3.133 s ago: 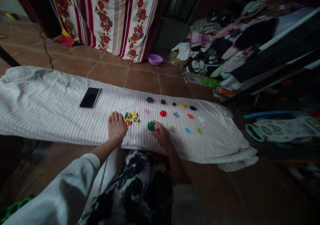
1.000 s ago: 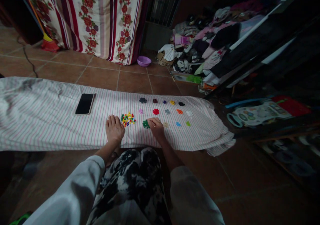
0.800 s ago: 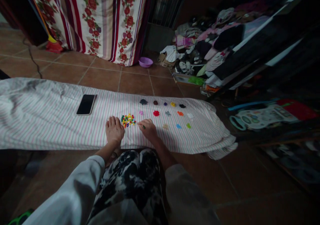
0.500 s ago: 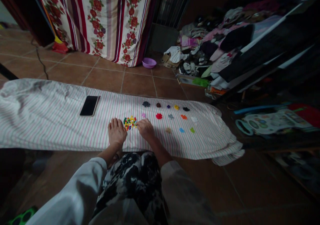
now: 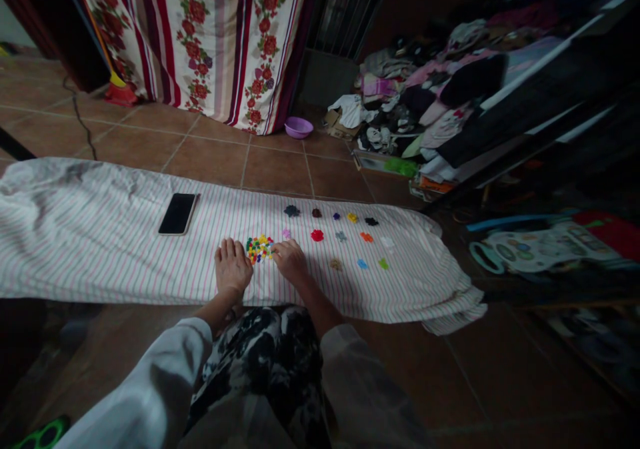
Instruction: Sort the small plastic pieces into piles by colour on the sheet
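Note:
A pile of small mixed-colour pieces [image 5: 259, 249], perhaps beads or tiny bricks, lies on the striped cloth [image 5: 125, 249]. My left hand [image 5: 233, 266] rests flat against the pile's left side, fingers stretched out, holding nothing. At the pile's right edge my right hand [image 5: 290, 260] has thumb and fingers pinched together; whatever is between them is too small to make out. To the right sit small single-colour heaps, among them a red heap [image 5: 317, 235], a pink heap [image 5: 286, 234], a dark grey heap [image 5: 291, 211], an orange heap [image 5: 367, 237] and a tan heap [image 5: 335, 264].
A black-screened phone [image 5: 179, 214] lies left of my hands on the cloth. Beyond the cloth's far edge are a tiled floor, a purple basin [image 5: 299, 127] and a flowered curtain [image 5: 220, 49]. Clothes [image 5: 400, 96] are heaped at the back right.
The view has tilted very slightly. Both hands stay beside the mixed pile, with only a tiny shift of the right fingers at its edge.

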A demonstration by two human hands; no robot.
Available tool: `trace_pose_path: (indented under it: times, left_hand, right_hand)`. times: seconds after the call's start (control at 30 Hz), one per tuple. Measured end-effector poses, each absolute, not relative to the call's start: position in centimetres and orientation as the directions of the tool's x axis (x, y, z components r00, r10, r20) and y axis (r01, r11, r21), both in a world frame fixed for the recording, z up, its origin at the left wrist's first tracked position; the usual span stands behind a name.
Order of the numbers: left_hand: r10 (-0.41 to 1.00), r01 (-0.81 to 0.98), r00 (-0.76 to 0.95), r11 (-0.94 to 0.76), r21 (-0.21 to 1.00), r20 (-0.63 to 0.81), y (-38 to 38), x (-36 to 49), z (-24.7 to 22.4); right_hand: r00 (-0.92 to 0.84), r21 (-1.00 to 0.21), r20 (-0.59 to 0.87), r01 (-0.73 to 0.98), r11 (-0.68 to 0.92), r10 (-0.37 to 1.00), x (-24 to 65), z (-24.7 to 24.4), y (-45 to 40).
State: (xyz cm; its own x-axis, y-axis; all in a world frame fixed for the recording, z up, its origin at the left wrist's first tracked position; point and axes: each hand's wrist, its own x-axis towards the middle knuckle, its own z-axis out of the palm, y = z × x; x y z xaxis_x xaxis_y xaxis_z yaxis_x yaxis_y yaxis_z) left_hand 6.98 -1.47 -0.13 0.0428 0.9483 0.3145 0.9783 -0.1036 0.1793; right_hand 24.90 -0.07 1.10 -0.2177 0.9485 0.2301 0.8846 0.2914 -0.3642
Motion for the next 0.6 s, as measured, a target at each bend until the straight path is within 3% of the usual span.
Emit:
trace_pose_path:
  times: [0.43,0.6]
  left_hand:
    - [0.942,0.975,0.043,-0.112,0.193,0.332,-1.6,7.0,0.1]
    - [0.942,0.975,0.046,-0.114,0.189,0.331,-1.6,7.0,0.2]
  right_hand:
    - [0.213,-0.634,0.283,0.773,0.016,0.935,30.1,1.1,-1.9]
    - [0.297,-0.672,0.268,0.739,-0.043,0.917,31.5,0.1,-2.5]
